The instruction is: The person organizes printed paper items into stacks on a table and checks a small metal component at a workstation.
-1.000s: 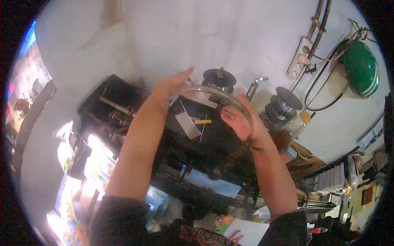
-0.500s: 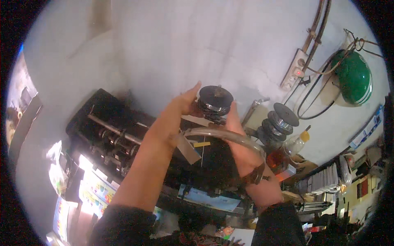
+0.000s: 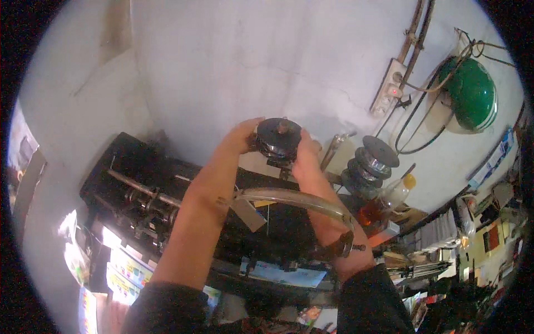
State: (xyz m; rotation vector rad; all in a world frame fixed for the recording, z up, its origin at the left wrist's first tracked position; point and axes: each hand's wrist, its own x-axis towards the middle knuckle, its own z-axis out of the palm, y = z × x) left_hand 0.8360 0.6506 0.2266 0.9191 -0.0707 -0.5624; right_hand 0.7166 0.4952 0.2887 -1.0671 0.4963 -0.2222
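A black wire spool sits on a spindle at the far side of a dark machine. My left hand is curled round the spool's left side. On its right side, my right hand presses with the fingers partly hidden behind it. The spool's flat flange faces up, and a stub of the spindle pokes through its middle. A curved clear tube arches in front of my forearms, with a small cardboard piece below its left end.
More wire spools stand stacked at right, beside a bottle of reddish liquid with a yellow cap. A power strip and a green helmet-like shell hang on the wall. Metal rollers lie along the machine's left; paper stacks fill the right.
The spool now sits lower on its spindle, with more of the stub showing. My right hand has come up further along its side. The whole view has shifted slightly.
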